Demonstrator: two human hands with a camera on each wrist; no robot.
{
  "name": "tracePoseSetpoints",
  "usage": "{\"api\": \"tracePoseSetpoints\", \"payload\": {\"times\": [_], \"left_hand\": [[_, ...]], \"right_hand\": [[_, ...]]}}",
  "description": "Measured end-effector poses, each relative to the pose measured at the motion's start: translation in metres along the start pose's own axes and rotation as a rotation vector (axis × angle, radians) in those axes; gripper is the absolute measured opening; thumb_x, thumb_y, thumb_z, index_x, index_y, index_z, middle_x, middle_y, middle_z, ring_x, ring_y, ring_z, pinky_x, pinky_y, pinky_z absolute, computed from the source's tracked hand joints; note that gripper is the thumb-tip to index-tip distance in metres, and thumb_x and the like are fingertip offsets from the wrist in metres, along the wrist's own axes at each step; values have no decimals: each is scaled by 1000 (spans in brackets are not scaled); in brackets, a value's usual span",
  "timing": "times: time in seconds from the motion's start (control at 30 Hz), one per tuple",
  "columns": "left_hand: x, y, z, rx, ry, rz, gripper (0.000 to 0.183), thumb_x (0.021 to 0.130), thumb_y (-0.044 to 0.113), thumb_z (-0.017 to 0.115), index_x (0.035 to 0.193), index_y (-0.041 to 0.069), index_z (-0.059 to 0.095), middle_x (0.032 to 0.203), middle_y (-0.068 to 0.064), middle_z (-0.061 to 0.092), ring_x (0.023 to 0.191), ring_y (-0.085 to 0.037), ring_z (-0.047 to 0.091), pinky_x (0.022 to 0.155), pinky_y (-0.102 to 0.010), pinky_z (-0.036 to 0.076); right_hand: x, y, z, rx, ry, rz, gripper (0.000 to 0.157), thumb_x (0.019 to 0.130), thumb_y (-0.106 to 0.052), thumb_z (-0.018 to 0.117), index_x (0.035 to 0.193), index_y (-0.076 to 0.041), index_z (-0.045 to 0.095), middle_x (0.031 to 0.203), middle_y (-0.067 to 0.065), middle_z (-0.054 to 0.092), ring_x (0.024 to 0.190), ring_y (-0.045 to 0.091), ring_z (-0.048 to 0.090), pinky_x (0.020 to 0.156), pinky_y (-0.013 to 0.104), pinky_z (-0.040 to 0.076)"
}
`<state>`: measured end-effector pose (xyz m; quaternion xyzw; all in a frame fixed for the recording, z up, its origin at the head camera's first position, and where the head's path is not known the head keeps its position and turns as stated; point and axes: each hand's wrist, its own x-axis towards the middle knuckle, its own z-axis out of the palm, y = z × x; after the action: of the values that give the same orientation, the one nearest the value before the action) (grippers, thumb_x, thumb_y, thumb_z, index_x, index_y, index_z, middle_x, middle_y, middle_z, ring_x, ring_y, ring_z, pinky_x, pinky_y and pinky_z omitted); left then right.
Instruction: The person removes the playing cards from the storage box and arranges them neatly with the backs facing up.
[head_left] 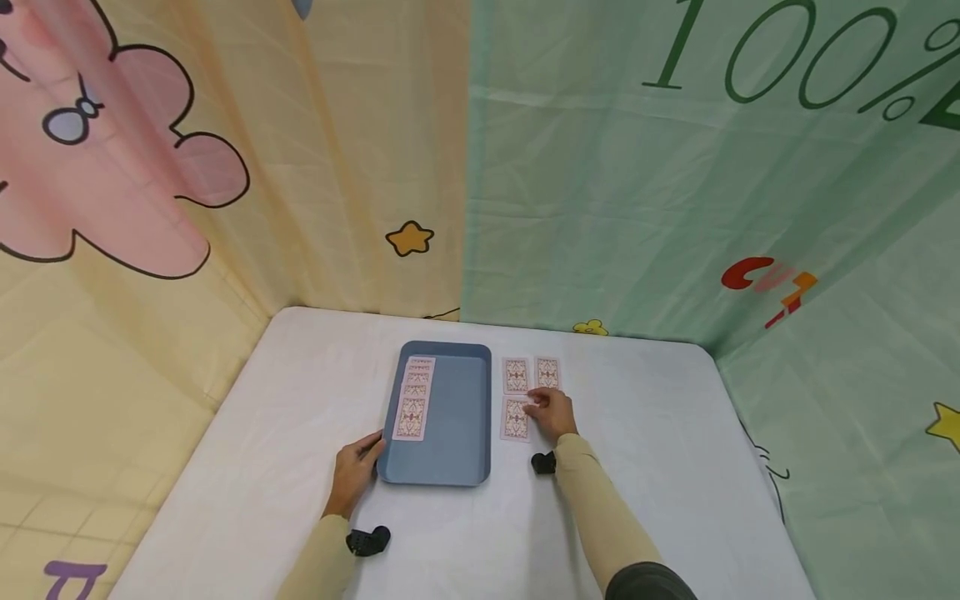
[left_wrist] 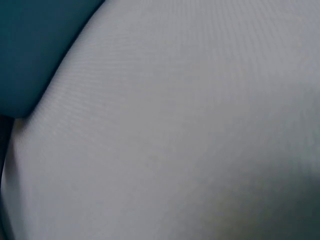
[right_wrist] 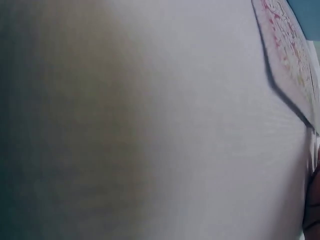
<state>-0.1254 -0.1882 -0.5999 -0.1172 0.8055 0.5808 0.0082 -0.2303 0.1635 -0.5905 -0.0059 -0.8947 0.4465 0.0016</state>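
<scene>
In the head view my left hand [head_left: 352,477] holds the left edge of a blue-grey tray [head_left: 457,467] near its lower corner, thumb at the rim. Several face-down playing cards with red patterned backs [head_left: 411,418] overlap in a column along the tray's left side. To the right of the tray, my right hand [head_left: 553,412] pinches the upper right corner of a face-down playing card [head_left: 513,420] lying on the white table. Above it lie a second card [head_left: 516,375] and a third card [head_left: 547,371], whose lower part the hand partly covers. The right wrist view catches one card's edge [right_wrist: 285,55].
A white cloth covers the table [head_left: 660,467], with patterned curtains [head_left: 585,208] hanging behind and at both sides. Black wrist cameras sit on the left wrist [head_left: 367,542] and the right wrist [head_left: 543,463]. In the left wrist view the tray's corner [left_wrist: 35,50] shows.
</scene>
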Motion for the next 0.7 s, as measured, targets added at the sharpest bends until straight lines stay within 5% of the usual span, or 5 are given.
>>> {"api": "tracePoseSetpoints", "payload": {"times": [0.37,0.7], "left_hand": [[1,-2,3,-5,6,5,37,96,14,59,126,-7,59,129,-24,57,129,-37,47,106,-48,37],[-1,1,2,16,23,0,37,96,13,59,127,-6,59,129,-24,58,127,-37,48,105,-49,38]], "right_hand": [[-2,-22,5,75,40,-2,17,84,-10,74,99,0,73,81,6,63,71,16,56,64,27,47],[-6,-54,21,196,5,-218,17,86,-14,71,96,1,72,79,6,64,70,19,60,63,32,51]]}}
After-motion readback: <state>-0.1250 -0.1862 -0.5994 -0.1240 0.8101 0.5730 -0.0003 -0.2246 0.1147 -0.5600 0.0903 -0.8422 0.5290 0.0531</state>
